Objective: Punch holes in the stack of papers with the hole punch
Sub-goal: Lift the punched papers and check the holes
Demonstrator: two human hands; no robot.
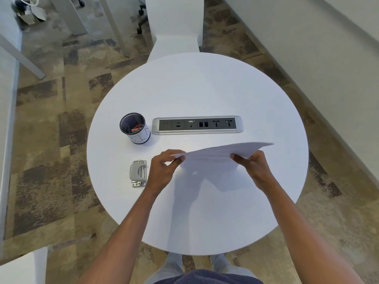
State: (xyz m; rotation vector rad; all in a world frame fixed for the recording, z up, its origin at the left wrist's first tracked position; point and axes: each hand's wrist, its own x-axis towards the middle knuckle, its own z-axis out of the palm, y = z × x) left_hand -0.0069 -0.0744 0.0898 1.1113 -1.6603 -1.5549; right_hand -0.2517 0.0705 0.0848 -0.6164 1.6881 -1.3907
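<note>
Left hand (164, 168) and right hand (251, 162) each pinch an end of the paper stack (217, 153), held tilted above the bench (194, 89). Hole punch (138, 173) lies untouched just outside the left hand. Risk: sheets fanning out of alignment, giving offset holes.

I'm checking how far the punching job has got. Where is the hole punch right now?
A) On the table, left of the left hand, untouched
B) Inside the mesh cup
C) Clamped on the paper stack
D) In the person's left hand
A: the hole punch lies on the table beside the left hand, while that hand and the right hand hold the paper stack up.
</note>
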